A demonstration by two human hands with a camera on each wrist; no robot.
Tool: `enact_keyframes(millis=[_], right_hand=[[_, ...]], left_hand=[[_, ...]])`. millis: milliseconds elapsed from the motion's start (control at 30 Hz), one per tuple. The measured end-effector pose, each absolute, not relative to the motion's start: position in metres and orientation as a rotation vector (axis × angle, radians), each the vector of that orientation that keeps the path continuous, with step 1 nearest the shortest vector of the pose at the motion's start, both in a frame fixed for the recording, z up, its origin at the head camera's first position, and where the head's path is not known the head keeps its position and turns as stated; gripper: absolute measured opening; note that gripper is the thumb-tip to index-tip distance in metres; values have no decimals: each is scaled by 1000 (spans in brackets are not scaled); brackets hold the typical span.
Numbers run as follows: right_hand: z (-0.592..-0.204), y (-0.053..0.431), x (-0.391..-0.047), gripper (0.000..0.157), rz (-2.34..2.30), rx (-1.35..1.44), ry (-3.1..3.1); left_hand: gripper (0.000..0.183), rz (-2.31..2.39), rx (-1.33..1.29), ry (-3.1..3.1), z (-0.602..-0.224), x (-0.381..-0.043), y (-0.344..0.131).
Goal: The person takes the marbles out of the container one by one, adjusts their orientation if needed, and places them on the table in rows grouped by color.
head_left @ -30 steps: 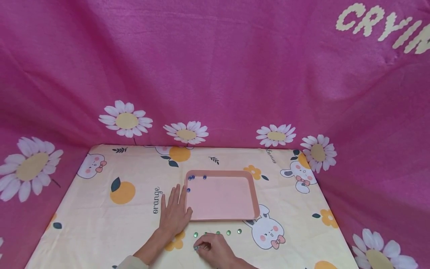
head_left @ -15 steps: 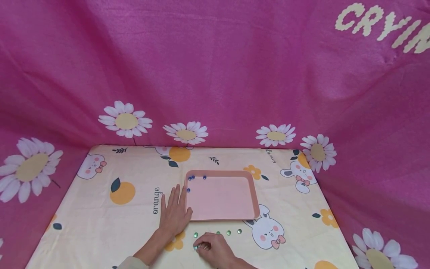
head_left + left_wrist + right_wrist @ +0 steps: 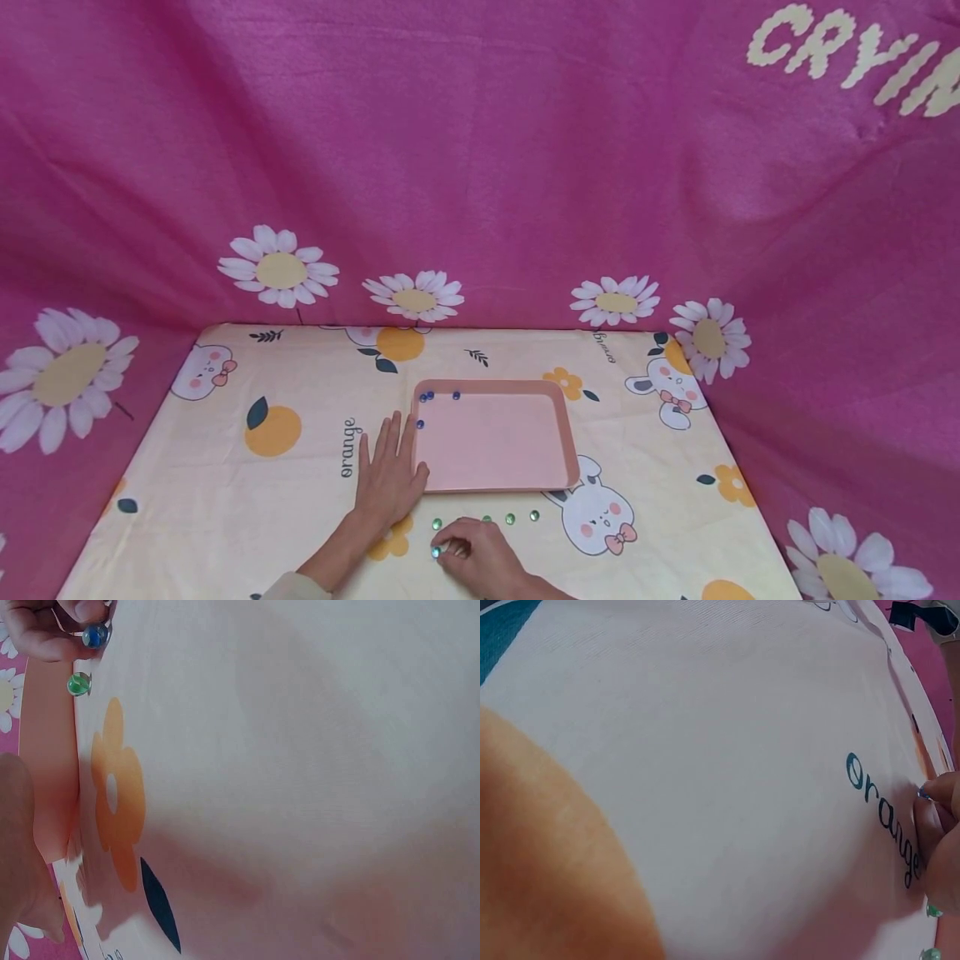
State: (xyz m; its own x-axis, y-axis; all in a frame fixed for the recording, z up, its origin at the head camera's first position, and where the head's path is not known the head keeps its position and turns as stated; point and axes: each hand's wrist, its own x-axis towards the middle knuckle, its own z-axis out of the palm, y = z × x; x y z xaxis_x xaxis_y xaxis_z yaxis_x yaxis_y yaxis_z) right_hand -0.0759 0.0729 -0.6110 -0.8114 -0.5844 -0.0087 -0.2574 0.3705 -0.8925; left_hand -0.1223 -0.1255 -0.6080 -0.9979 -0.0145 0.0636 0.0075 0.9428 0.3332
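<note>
My left hand lies with fingers straight along the left edge of a pink rectangular tray, thumb at its near corner. In front of the tray, my right hand pinches a clear blue marble between thumb and fingertips, low over the cloth. The left wrist view shows this blue marble at the fingertips, beside a green marble. Only a sliver of the blue marble appears between the digits in the right wrist view. Several dark blue marbles sit inside the tray, toward its far left.
Green marbles form a loose row between tray and right hand, from a left one to a right one; the hand covers part of the row. A printed cloth covers the table, and a magenta curtain rises behind.
The blue marble shows more fully at the right fingertips, and a green marble in the row has become hidden behind that hand. My left hand and the tray stay in place.
</note>
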Motion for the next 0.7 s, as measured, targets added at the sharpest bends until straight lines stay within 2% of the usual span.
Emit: enact_keyframes(millis=[267, 500, 700], right_hand=[[-596, 72, -83, 14, -1505, -742, 2318], [-568, 74, -112, 16, -1516, -587, 2318], [-556, 71, -138, 18, -1533, -641, 2401]], left_hand=[[78, -504, 11, -3029, -609, -122, -125], [77, -467, 7, -3030, -608, -122, -125], [78, -477, 5, -3035, -609, -122, -124]])
